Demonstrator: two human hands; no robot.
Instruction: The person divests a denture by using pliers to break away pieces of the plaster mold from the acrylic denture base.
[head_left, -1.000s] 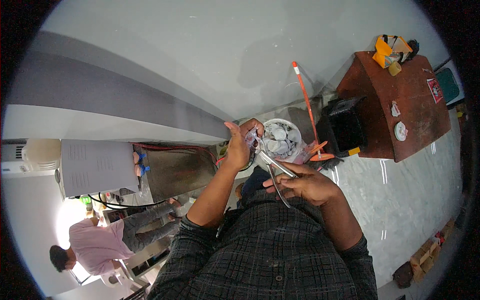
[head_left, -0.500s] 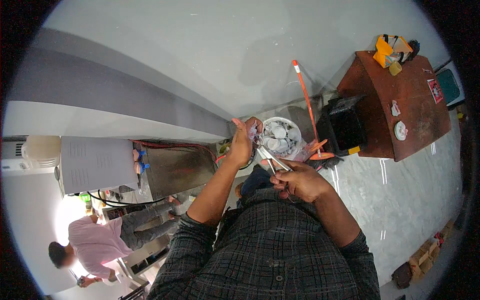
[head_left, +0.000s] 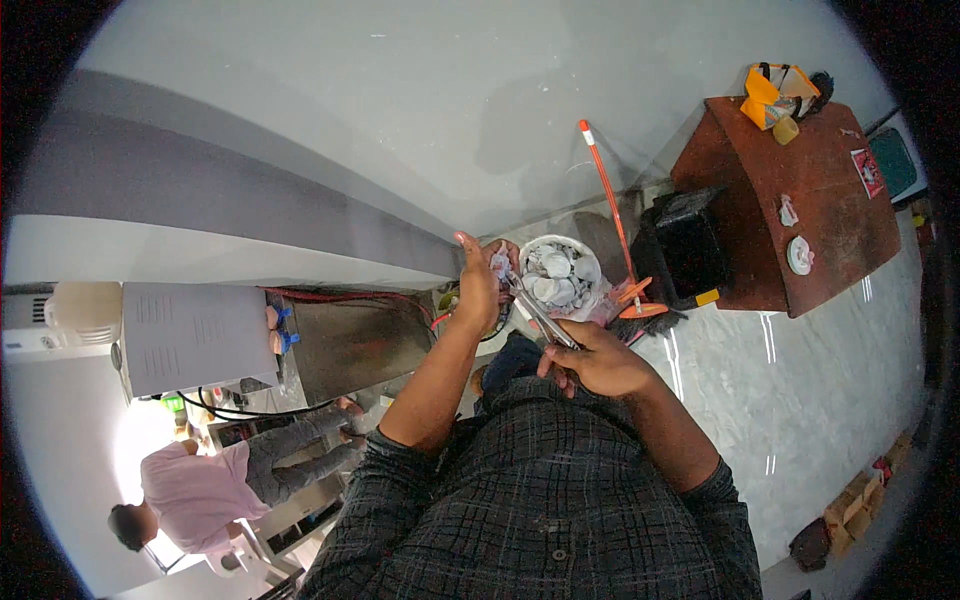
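My left hand holds a small, pale, partly see-through piece that looks like plastic, thumb raised and fingers curled round it. In my right hand is a silver two-handled tool, like pliers or snips, its handles squeezed together. The tool's tip reaches the pale piece; whether the jaws grip it is too small to tell. Just beyond my hands stands a round white bucket, full of whitish discs and broken bits. A clear plastic bag hangs at its right side.
An orange-handled broom leans on the wall right of the bucket. Beside it are a black bin and a brown table bearing a yellow bag. A grey metal cabinet stands left; a person in pink is beyond.
The tool's handles have come together in my right hand, having been spread apart. My left hand has shifted slightly left. The person at left has turned and lowered an arm.
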